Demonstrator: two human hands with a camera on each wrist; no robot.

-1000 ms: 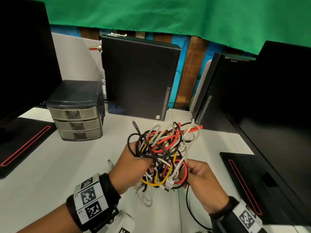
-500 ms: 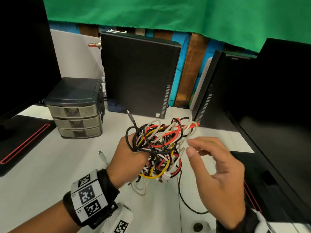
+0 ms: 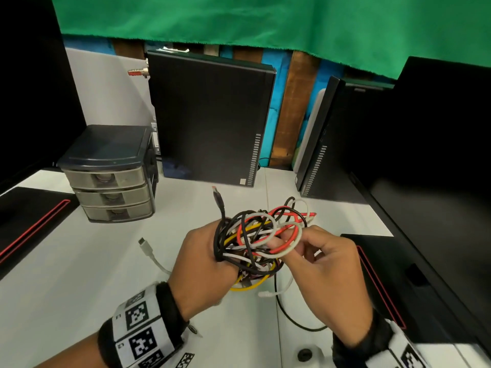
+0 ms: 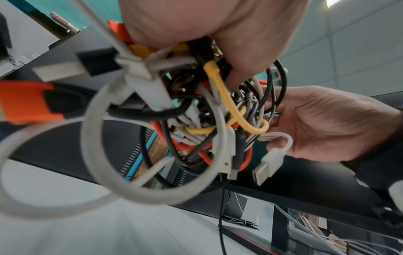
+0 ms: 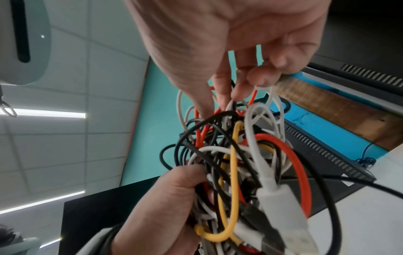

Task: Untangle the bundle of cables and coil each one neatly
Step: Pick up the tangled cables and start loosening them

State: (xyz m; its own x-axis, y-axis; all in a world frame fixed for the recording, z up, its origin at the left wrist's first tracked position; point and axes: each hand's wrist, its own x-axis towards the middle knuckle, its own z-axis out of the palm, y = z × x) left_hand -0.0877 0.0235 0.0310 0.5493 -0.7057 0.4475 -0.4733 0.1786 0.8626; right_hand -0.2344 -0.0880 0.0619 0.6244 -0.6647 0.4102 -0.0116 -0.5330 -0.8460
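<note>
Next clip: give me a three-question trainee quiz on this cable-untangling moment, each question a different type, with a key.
1. True or false: the cable bundle is lying on the white desk.
2. Which hand grips the bundle's bulk? A) left hand B) right hand
3. Fill in: the right hand's fingers work at strands on the bundle's ____ side, as seen from the head view.

Key
1. False; it is held above the desk.
2. A; the left hand is closed round the mass.
3. Right, where white and red loops stick out.
</note>
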